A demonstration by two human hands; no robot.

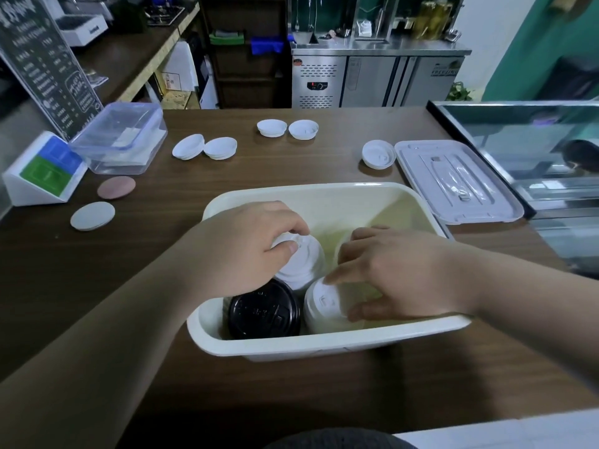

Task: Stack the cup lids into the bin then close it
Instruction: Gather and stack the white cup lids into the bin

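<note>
- L hand (246,251) is curling over a white lid stack (301,264) mid-bin, thumb & fingers clamping its domed top. It's grasping it.
- R hand (398,273) is gripping a 2nd white stack (324,306) at 5 o'clock of the first. Index is on the rim, thumb is low on the side, and the stack is leaning.
- Black lid stack (264,311), glossy w/ embossed top, is sitting in the bin's 7 o'clock corner, just beside both white ones.
- Bin (324,341) is smooth cream plastic, rectangular w/ rounded corners, standing open at table centre.
- Bin cover (453,179), pale grey w/ moulded ridges, is lying flat at 2 o'clock of the bin, against the glass display case (534,140).
- Loose white lids are waiting on the dark wood-grain table (97,286): a pair (204,147) at 11 o'clock, a pair (287,128) at 12, and one (378,153) at 1, touching the cover.
- At 10 o'clock: a clear plastic box (120,139), a pink disc (116,187), a grey disc (92,216) & a white sign stand (42,173).
- Both forearms are crossing the bin's near rim, hiding part of its floor.
</note>
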